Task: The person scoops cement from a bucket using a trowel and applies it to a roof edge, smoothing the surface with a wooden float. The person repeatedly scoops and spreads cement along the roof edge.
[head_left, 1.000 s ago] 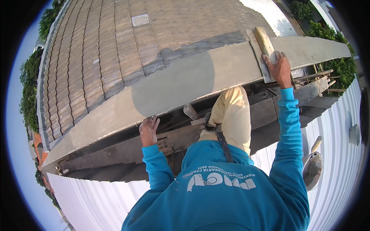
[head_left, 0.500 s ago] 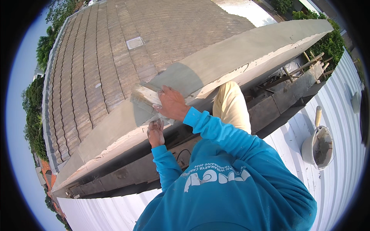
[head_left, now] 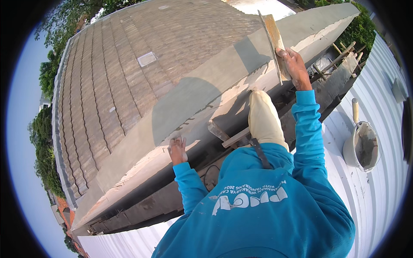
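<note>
A long band of grey plastered ledge (head_left: 185, 107) runs diagonally across the view, its pale edge facing me. My right hand (head_left: 291, 62) grips a long, flat float (head_left: 272, 28) with a board face and a thin straight edge, held upright against the band at upper right. My left hand (head_left: 177, 149) rests at the ledge's lower edge left of centre, fingers loosely raised and apart, holding nothing. My leg in cream trousers stands in the dark gap below the band, beside some short wooden pieces (head_left: 235, 136).
A tiled roof (head_left: 103, 73) lies beyond the ledge. White corrugated sheeting (head_left: 383, 129) curves along the right and bottom, carrying a mortar bucket (head_left: 360, 148) with a wooden-handled tool (head_left: 355, 109) in it. Bamboo poles (head_left: 340, 60) and trees are at upper right; trees line the left.
My right hand swept the float left to near my left hand half a second ago; now it is back up at the right. My left hand stays near the ledge's edge, slightly shifted.
</note>
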Demonstrator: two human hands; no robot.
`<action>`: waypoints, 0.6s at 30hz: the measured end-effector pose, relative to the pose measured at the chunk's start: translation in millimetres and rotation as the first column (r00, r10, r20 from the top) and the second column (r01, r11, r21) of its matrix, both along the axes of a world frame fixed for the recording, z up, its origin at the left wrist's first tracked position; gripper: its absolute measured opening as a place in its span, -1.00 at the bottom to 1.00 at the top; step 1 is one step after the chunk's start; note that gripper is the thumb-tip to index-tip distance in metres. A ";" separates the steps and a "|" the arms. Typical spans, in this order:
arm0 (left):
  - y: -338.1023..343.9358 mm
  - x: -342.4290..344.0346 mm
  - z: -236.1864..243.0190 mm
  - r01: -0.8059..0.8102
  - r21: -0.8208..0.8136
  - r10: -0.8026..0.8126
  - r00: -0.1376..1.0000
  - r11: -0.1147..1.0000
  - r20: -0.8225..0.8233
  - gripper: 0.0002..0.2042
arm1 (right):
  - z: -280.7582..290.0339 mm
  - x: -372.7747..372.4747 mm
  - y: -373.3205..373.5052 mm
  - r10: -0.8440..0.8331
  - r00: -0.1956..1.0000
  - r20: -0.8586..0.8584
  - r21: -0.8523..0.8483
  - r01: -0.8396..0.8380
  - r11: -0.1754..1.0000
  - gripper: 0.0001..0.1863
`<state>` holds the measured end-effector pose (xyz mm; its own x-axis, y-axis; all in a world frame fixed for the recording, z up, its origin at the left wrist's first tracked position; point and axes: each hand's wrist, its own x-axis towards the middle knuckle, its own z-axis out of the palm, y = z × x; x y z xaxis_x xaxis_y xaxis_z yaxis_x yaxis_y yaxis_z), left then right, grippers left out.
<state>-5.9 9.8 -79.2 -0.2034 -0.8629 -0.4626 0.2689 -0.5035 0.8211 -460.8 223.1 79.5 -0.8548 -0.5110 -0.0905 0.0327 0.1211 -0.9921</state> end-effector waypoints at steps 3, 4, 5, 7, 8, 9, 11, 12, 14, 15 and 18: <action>-4.3 0.7 -1.0 0.058 -0.009 -0.058 0.998 0.998 0.000 -0.91 | -23.2 -78.1 29.1 -0.118 0.960 -0.256 0.152 0.160 0.975 -0.36; -5.0 1.4 0.4 0.060 -0.004 -0.060 0.998 0.998 -0.008 -0.91 | -21.2 -88.3 27.2 -0.106 0.943 -0.316 0.221 0.182 0.958 -0.34; -5.5 2.0 1.4 0.063 0.002 -0.063 0.998 0.998 -0.016 -0.91 | -19.2 -98.0 25.9 -0.089 0.923 -0.373 0.289 0.206 0.935 -0.33; -6.9 -1.1 2.3 0.046 0.014 -0.047 0.998 0.999 0.037 -0.91 | -19.7 -124.1 23.1 -0.047 0.879 -0.475 0.390 0.258 0.884 -0.29; -7.5 -3.3 3.0 0.040 0.018 -0.041 0.997 0.999 0.062 -0.91 | -24.5 -137.9 20.5 -0.023 0.855 -0.518 0.427 0.282 0.859 -0.27; -7.7 -3.9 4.6 0.037 0.020 -0.038 0.998 0.999 0.058 -0.92 | -30.5 -150.9 15.7 0.005 0.831 -0.556 0.461 0.303 0.834 -0.25; -7.6 -3.0 8.7 0.030 0.025 -0.031 0.998 0.999 0.049 -0.92 | -34.4 -164.2 6.2 0.055 0.779 -0.625 0.529 0.370 0.763 -0.24; -7.6 -1.7 8.5 0.040 0.022 -0.041 0.998 0.999 0.042 -0.93 | -36.9 -165.3 0.6 0.092 0.742 -0.664 0.558 0.410 0.722 -0.25; -8.3 -1.1 7.6 0.067 0.018 -0.068 0.997 0.998 0.027 -0.94 | -47.3 -161.4 -7.5 0.154 0.719 -0.677 0.613 0.436 0.658 -0.29; -6.0 3.3 8.2 0.059 0.016 -0.059 0.998 0.998 0.011 -0.94 | -47.8 -141.5 -18.2 0.197 0.717 -0.669 0.638 0.417 0.647 -0.33; -3.4 2.5 8.5 0.047 0.008 -0.047 0.999 0.999 -0.017 -0.94 | -52.3 -85.1 -43.7 0.292 0.669 -0.684 0.642 0.362 0.676 -0.40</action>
